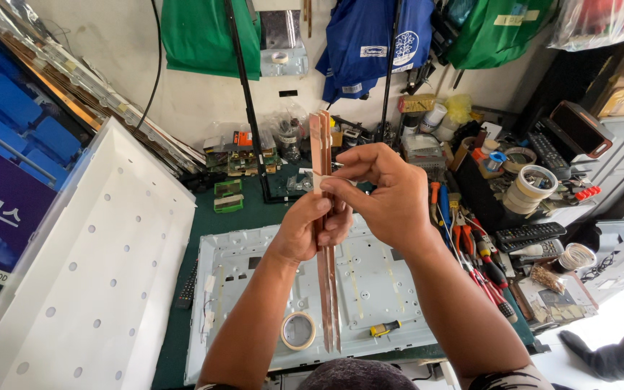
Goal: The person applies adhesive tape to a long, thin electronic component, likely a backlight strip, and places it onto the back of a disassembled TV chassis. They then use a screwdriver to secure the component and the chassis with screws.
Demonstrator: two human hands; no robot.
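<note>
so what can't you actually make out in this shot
- Head view: the middle of the thin copper-coloured strips is hidden behind the left hand and right hand.
- What the right fingers pinch at the strips: a small whitish bit, too small to identify.
- Tape roll on the metal panel: its type is unclear.
- Panel's near edge: hidden by the forearms and the wearer's head.

The thin strips point(325, 238) look like copper-coloured metal with a dull sheen. The panel point(370, 289) under them is pale sheet metal, smooth and matt. The tape roll point(298, 331) looks glossy and clear. The white perforated sheet point(95, 289) seems smooth matt plastic. The hanging bags point(370, 43) are cloth.
</note>
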